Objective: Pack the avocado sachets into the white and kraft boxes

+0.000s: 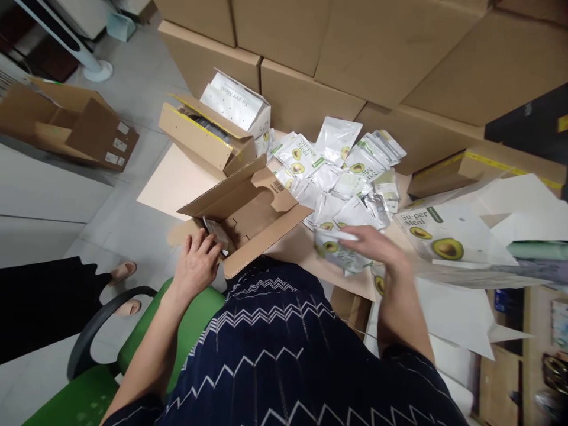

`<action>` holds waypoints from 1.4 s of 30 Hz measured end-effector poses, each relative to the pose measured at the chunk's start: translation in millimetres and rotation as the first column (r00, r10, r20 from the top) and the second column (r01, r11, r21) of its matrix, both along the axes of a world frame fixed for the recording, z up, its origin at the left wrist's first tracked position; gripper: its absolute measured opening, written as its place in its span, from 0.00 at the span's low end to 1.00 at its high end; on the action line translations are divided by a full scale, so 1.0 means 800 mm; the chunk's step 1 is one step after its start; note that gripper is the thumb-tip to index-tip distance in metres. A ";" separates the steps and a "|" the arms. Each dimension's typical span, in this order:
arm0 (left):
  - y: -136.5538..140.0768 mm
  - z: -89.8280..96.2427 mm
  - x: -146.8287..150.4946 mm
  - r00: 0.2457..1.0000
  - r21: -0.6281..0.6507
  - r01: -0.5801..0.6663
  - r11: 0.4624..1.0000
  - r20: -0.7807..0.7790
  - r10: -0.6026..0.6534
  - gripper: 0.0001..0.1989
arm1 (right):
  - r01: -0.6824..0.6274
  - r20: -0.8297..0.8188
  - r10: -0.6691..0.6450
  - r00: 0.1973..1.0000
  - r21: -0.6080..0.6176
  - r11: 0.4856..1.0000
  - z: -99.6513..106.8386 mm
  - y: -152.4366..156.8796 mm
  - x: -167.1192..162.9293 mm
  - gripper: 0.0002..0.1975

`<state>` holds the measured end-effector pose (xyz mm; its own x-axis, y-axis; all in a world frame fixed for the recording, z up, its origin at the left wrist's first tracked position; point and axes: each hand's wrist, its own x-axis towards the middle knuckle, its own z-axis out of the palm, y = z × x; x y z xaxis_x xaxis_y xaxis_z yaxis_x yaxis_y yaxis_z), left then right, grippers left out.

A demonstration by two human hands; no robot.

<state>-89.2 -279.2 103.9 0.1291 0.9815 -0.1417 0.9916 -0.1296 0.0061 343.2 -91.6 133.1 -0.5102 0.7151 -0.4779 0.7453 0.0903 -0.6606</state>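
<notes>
My left hand (pixel 198 260) curls its fingers over the near left end of an open cardboard box (pixel 266 239). Inside that end, a white pouch (pixel 215 232) stands against the wall, close to my fingertips. Otherwise the visible part of the box interior shows bare brown board. My right hand (pixel 377 245) grips a white food pouch with avocado pictures (pixel 339 251), slightly blurred and to the right of the box. Behind it lies a loose pile of similar pouches (pixel 328 177), several printed "Su-per Meal".
A yellow-edged cardboard box (pixel 199 139) and a white printed carton (pixel 237 103) stand at the back left. An open white carton (pixel 444 234) is on the right. Large cardboard boxes (pixel 310 83) form a wall behind. A green chair (pixel 146 349) and another person's feet (pixel 126 287) are at left.
</notes>
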 end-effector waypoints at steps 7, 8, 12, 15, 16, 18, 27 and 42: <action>-0.003 0.005 0.012 0.998 -0.005 -0.032 0.999 0.051 0.032 0.20 | 0.403 -0.582 -0.218 0.783 0.209 0.891 0.115 0.000 -0.066 0.14; -0.003 0.006 0.014 0.998 -0.002 -0.035 0.999 0.050 0.035 0.20 | 0.309 -0.573 -0.130 0.809 0.228 0.923 0.115 0.000 -0.096 0.15; -0.004 0.008 0.019 0.995 0.001 -0.069 0.998 0.069 0.069 0.20 | -0.224 -0.235 0.315 0.919 0.346 0.911 0.096 -0.008 -0.232 0.15; -0.006 0.008 0.020 0.994 -0.004 -0.081 0.997 0.079 0.081 0.21 | -0.516 0.050 0.526 0.849 0.291 0.806 0.064 -0.018 -0.311 0.14; -0.007 0.007 0.020 0.994 -0.007 -0.080 0.997 0.081 0.080 0.21 | -0.558 0.104 0.551 0.828 0.249 0.791 0.051 -0.020 -0.330 0.14; -0.008 0.005 0.019 0.993 -0.010 -0.079 0.997 0.083 0.080 0.22 | -0.582 0.156 0.562 0.813 0.159 0.798 0.023 -0.022 -0.357 0.15; -0.008 -0.002 0.018 0.993 -0.029 -0.072 0.997 0.094 0.074 0.23 | -0.573 0.069 0.583 0.809 -0.128 0.810 -0.041 -0.021 -0.390 0.15; 0.000 0.001 0.011 0.994 0.018 -0.067 0.998 0.090 0.065 0.33 | -0.810 -0.046 0.809 0.586 -0.073 0.582 0.003 -0.017 -0.378 0.12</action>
